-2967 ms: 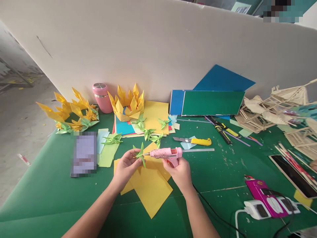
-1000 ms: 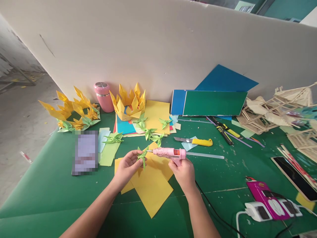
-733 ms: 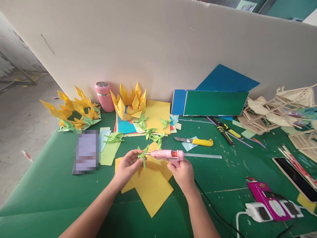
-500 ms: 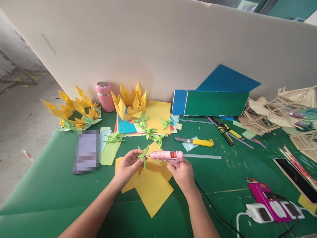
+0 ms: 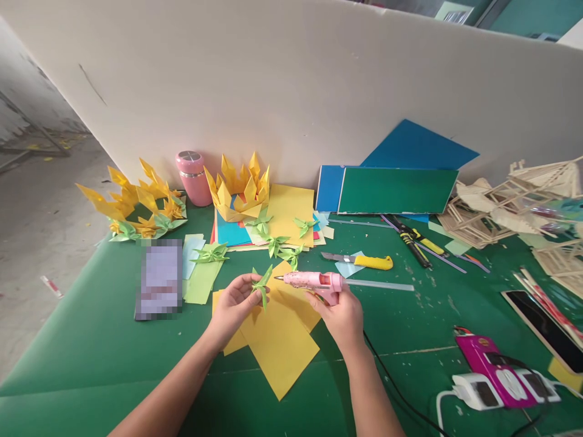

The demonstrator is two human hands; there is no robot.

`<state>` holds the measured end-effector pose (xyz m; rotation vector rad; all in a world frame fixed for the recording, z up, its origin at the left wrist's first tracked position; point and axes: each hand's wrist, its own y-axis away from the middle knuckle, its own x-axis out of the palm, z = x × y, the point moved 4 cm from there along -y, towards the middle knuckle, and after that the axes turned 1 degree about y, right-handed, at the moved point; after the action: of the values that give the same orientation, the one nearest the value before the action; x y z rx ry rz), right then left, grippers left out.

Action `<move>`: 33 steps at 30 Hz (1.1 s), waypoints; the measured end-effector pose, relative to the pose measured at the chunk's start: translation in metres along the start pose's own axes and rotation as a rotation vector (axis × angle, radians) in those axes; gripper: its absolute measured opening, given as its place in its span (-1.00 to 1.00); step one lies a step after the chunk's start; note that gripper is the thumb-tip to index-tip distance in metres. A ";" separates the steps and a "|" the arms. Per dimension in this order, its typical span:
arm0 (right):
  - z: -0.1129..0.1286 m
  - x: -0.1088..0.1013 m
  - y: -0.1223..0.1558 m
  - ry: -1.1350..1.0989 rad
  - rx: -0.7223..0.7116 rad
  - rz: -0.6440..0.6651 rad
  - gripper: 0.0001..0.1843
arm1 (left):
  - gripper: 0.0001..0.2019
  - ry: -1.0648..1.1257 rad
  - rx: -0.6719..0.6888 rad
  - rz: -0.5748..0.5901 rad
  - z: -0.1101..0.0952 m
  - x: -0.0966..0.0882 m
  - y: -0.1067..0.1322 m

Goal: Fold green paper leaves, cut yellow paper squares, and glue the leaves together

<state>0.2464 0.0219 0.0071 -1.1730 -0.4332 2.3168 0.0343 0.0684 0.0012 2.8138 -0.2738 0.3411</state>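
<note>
Between the fingers and thumb of my left hand (image 5: 237, 302) is a green folded-paper leaf piece (image 5: 263, 285). My right hand (image 5: 342, 317) grips a pink hot glue gun (image 5: 314, 280) by its handle, with a clear glue stick (image 5: 380, 284) sticking out of the back. The gun's nozzle points left at the leaf piece, a small gap apart from it. Yellow paper sheets (image 5: 280, 352) lie overlapping under both hands. Other green paper leaf pieces (image 5: 276, 245) are scattered just beyond.
Yellow folded-paper crowns (image 5: 239, 194) stand at the back left beside a pink flask (image 5: 195, 179). A yellow-handled utility knife (image 5: 373, 261) lies past the glue gun. Pliers (image 5: 412, 243), a magenta power strip (image 5: 498, 370), a cable and wooden stick structures (image 5: 483, 212) are at right.
My right hand has drawn the glue gun back to the right, so its nozzle has come away from the leaf piece. My left hand has stayed nearly still.
</note>
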 end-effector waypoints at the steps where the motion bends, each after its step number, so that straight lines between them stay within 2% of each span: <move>1: -0.003 0.000 0.000 -0.058 0.071 0.023 -0.56 | -0.52 0.002 0.002 -0.003 -0.001 0.000 0.000; 5: -0.015 0.001 -0.003 -0.243 0.252 0.095 -0.62 | -0.58 -0.011 0.031 -0.005 -0.002 -0.001 0.001; 8: -0.021 -0.001 -0.006 -0.157 0.284 0.103 -0.64 | -0.60 -0.016 0.072 -0.003 -0.002 -0.002 0.001; 14: -0.020 -0.001 -0.009 -0.042 0.203 0.159 -0.59 | -0.63 -0.004 0.106 0.000 -0.001 -0.002 0.000; 18: -0.020 0.001 -0.008 -0.037 0.203 0.184 -0.58 | -0.62 -0.024 0.073 0.003 0.002 -0.003 0.000; 24: -0.024 0.003 -0.008 0.017 0.123 0.159 -0.59 | -0.58 -0.017 0.027 0.001 0.005 -0.002 0.000; 27: -0.019 -0.001 -0.010 0.055 0.043 0.088 -0.62 | -0.56 -0.012 0.004 0.012 0.006 -0.001 0.001; 30: -0.001 -0.005 -0.011 -0.045 -0.046 0.024 -0.70 | -0.59 -0.027 0.006 0.015 0.007 0.001 0.002; 31: 0.007 -0.004 -0.009 -0.130 -0.075 0.048 -0.72 | -0.60 -0.034 0.012 0.015 0.007 0.002 0.002; 33: 0.025 0.003 -0.004 -0.307 -0.110 0.177 -0.71 | -0.63 -0.055 0.031 0.015 0.008 0.004 0.002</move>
<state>0.2260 0.0251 0.0210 -0.9375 -0.5933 2.6705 0.0389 0.0635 -0.0049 2.8559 -0.3048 0.2731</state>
